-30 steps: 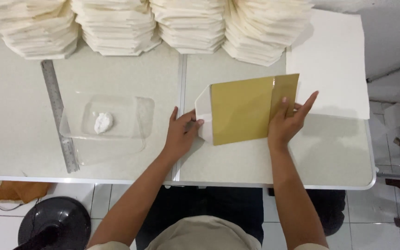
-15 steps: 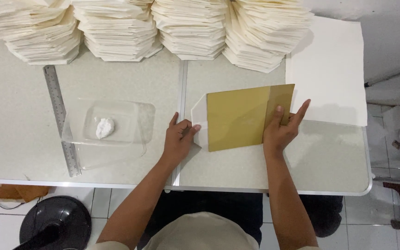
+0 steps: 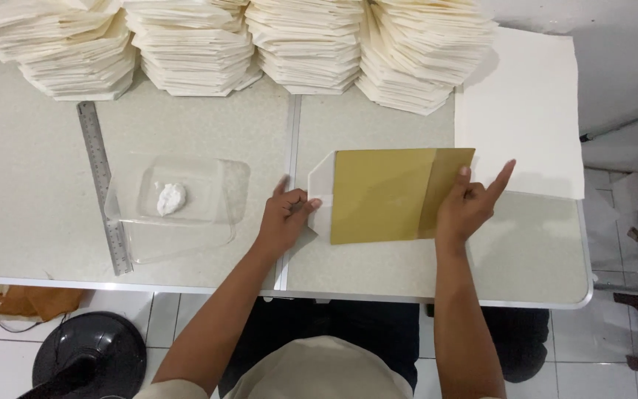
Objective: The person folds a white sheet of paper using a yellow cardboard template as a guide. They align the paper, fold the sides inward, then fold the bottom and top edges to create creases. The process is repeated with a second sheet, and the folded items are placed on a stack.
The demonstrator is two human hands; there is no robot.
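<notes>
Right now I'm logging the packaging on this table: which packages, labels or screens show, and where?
Clear plastic container: left of the left hand, rectangular, with a white lump inside.
Paper stacks: along the far edge, cream, folded.
Mustard-yellow sheet: centre, rectangular, held by the right hand.
No labels or screens show.

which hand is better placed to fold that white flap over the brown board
Left. The left hand already pinches the white flap sticking out at the brown board's left edge. The right hand holds the board's far right side.
</notes>
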